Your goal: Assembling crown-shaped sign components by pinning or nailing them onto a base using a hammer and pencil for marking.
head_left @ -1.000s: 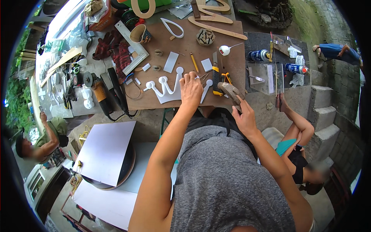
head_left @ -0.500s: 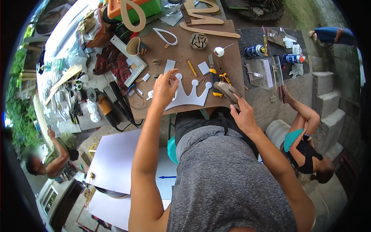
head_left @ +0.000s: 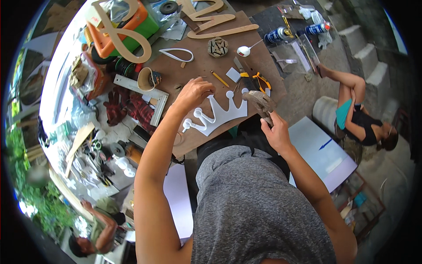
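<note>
A white crown-shaped cutout with round-tipped points lies on the brown board in front of me. My left hand is at one of its middle tips, fingers closed in a pinch; whatever is between them is too small to make out. In my right hand is a worn, brownish hammer, its head above the right end of the crown. Beyond the crown lie a yellow pencil, a small white square, a cutter knife and orange-handled pliers.
Beyond the hands stand a paper cup, an octagonal block and a glue bottle. Left are a metal square, dark red gloves and an angle grinder. Spray cans lie right. Two people sit nearby.
My left hand has come down onto a crown tip, its fingers going from spread to pinched. The hammer stays in my right hand near the crown's right end. The whole view has turned.
</note>
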{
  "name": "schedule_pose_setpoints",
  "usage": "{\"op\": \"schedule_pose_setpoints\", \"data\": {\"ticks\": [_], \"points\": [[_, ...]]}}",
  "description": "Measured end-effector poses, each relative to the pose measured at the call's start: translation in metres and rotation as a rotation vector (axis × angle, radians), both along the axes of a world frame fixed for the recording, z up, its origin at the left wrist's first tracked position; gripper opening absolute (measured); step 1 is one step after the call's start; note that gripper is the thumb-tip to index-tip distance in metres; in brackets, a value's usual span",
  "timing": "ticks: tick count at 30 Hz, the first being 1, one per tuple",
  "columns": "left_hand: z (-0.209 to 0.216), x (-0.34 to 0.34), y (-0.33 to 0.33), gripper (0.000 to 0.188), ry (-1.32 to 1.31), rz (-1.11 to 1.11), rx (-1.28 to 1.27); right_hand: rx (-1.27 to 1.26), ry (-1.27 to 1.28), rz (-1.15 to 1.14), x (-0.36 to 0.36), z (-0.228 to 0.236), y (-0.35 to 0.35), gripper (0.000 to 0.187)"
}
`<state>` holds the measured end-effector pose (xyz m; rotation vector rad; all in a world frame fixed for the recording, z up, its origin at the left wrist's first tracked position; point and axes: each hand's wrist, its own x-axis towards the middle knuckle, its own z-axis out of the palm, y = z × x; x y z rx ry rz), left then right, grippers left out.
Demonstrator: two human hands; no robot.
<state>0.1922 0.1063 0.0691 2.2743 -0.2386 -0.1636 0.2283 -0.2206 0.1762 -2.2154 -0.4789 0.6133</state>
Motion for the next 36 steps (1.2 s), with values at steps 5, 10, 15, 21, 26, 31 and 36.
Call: {"op": "schedule_pose_setpoints", "data": {"ticks": [5,10,15,21,26,31,36], "points": [[-0.026,0.007,0.009,0.009,-0.02,-0.174,-0.024,-0.031,0.021,-0.144,-0.037,0.0,0.017,0.036],[-0.035,0.012,0.012,0.009,-0.036,-0.291,-0.062,-0.066,0.018,-0.212,-0.064,0.001,0.03,0.034],[-0.034,0.01,0.014,0.01,0.005,-0.169,-0.112,-0.087,0.045,-0.25,-0.078,0.006,0.04,0.033],[-0.021,-0.001,0.01,0.01,0.045,-0.088,-0.198,-0.112,0.043,-0.251,-0.084,0.01,0.047,0.038],[-0.031,0.003,0.005,0.011,0.01,-0.189,-0.136,-0.124,0.094,-0.277,-0.086,0.008,0.051,0.039],[-0.044,0.009,0.003,0.007,-0.047,-0.301,-0.153,-0.152,0.076,-0.276,-0.086,0.007,0.054,0.038],[-0.045,0.021,0.011,0.009,-0.047,-0.4,-0.17,-0.118,-0.057,-0.271,-0.086,0.002,0.057,0.036]]}}
